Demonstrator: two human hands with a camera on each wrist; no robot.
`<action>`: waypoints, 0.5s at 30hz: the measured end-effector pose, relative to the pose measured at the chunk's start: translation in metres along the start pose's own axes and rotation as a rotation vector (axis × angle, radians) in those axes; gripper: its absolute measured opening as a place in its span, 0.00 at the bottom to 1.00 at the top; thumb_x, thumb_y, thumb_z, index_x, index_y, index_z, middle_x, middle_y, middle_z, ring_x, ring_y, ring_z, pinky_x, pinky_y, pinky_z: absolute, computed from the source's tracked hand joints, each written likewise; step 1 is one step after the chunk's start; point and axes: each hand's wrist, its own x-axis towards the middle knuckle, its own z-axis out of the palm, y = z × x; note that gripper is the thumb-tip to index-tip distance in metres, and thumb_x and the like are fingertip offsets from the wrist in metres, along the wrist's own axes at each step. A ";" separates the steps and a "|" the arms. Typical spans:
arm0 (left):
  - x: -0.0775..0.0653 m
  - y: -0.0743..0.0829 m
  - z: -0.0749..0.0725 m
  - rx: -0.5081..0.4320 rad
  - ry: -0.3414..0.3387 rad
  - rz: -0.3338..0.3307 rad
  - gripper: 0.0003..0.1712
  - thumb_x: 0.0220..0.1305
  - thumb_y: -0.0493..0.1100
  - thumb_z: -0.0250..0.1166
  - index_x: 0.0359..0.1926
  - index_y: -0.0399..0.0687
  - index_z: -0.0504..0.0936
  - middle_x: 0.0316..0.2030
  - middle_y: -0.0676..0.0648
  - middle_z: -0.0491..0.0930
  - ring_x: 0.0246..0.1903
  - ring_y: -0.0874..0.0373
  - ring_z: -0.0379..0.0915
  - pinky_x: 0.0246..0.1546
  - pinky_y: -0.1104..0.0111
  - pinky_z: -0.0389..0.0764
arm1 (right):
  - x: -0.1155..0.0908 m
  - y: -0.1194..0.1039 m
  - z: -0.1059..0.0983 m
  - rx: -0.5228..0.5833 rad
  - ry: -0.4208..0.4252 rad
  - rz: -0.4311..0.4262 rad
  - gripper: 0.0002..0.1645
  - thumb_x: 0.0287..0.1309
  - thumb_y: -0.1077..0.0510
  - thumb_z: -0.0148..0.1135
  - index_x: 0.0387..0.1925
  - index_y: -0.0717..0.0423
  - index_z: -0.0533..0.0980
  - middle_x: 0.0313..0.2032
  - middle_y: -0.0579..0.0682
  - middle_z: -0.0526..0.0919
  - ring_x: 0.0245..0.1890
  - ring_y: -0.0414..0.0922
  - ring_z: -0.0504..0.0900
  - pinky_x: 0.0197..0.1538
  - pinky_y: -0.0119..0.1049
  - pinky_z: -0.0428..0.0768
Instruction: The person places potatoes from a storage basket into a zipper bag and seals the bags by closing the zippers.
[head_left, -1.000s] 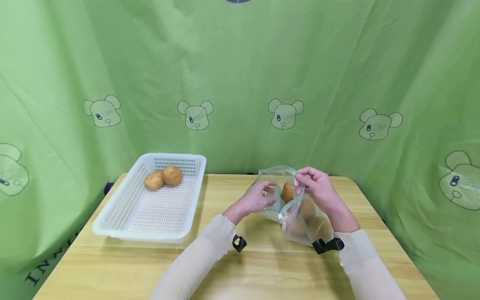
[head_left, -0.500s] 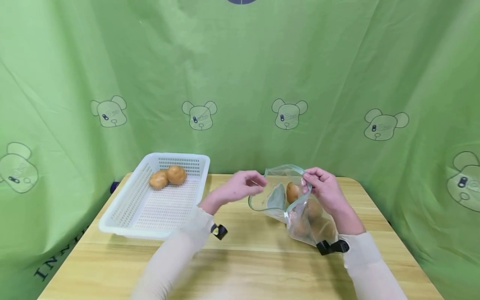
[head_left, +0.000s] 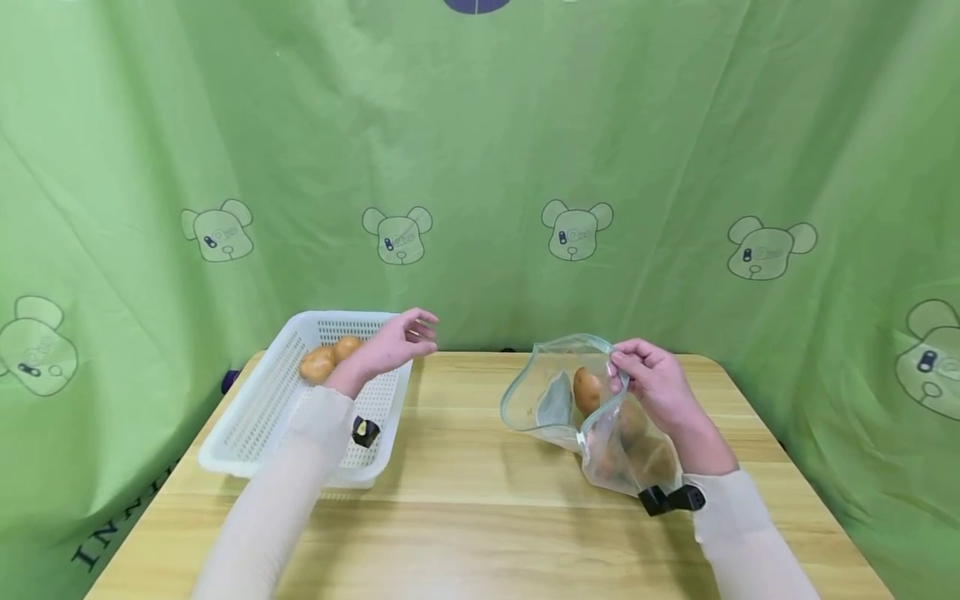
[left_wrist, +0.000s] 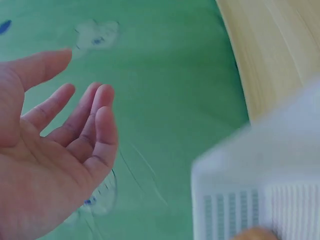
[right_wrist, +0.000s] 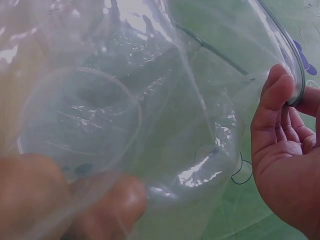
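My left hand [head_left: 393, 342] is over the right rim of a white perforated basket [head_left: 399, 408], holding nothing, its fingers loosely bent. In the left wrist view the palm of that hand [left_wrist: 55, 160] shows bare. Two potatoes [head_left: 318, 365] lie together in the basket, the farther one partly covered by my left wrist. With thumb and fingers, my right hand [head_left: 656, 383] pinches the rim of a clear zip bag [head_left: 528, 400], whose mouth gapes toward the left. Several potatoes [head_left: 587, 390] are inside the bag; the right wrist view shows two of these potatoes [right_wrist: 112, 205] through the plastic.
The wooden table [head_left: 465, 533] carries the basket on the left and the bag on the right. A green curtain [head_left: 480, 125] with bear-head prints hangs right behind the table's back edge.
My left hand has moved out of the bag's mouth and leftward to above the basket. My right hand still pinches the bag's rim, and the mouth has widened.
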 end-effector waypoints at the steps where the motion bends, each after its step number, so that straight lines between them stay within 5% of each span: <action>1: 0.000 -0.005 -0.004 0.000 0.010 0.001 0.26 0.60 0.34 0.63 0.59 0.36 0.68 0.49 0.35 0.75 0.49 0.43 0.73 0.51 0.57 0.75 | 0.000 0.000 0.000 0.001 -0.002 -0.003 0.11 0.65 0.71 0.49 0.33 0.59 0.77 0.24 0.48 0.80 0.20 0.38 0.78 0.25 0.26 0.78; 15: -0.007 -0.064 -0.035 0.200 0.056 -0.110 0.28 0.59 0.37 0.64 0.60 0.37 0.68 0.60 0.33 0.67 0.58 0.38 0.63 0.59 0.49 0.66 | -0.002 0.000 -0.001 -0.003 -0.016 -0.006 0.09 0.65 0.71 0.49 0.35 0.63 0.76 0.24 0.48 0.80 0.20 0.39 0.78 0.25 0.27 0.78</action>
